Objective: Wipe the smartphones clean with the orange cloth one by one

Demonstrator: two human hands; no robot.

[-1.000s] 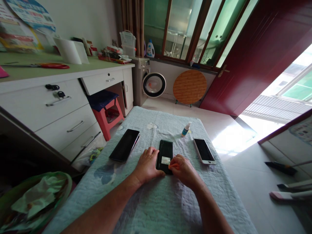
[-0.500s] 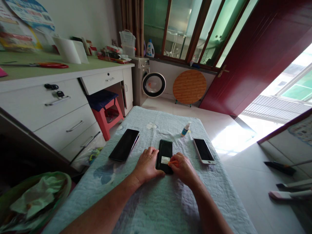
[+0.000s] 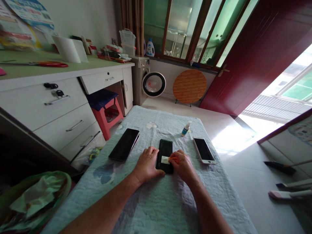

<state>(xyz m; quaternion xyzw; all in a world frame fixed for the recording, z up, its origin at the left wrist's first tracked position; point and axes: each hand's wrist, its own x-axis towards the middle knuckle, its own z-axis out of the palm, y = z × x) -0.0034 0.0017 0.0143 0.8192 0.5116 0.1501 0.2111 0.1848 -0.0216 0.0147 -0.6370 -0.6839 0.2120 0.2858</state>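
A dark phone (image 3: pixel 167 147) lies on the cloth with a whitish label (image 3: pixel 165 160) on its upper face. My left hand (image 3: pixel 146 164) grips its left side, thumb at the near edge and fingers along the far part of that side. Pinched in my right hand (image 3: pixel 181 164) is a small orange tool (image 3: pixel 173 158), mostly covered by the fingers. Its tip is at the label's right end. A larger black phone (image 3: pixel 124 144) rests to the left, tilted on something beneath it. A white-framed phone (image 3: pixel 204 151) lies to the right.
Beyond the phones a small spray bottle (image 3: pixel 186 129) stands on the cloth-covered table (image 3: pixel 156 201). A waste bin (image 3: pixel 67 182) sits at lower left. A red stool (image 3: pixel 109 117), a white desk (image 3: pixel 65 112) and an open-doored washing machine (image 3: pixel 140 78) stand further off.
My right hand has shifted slightly, and less of the orange tool shows between its fingers. The left hand and the phones stay where they were.
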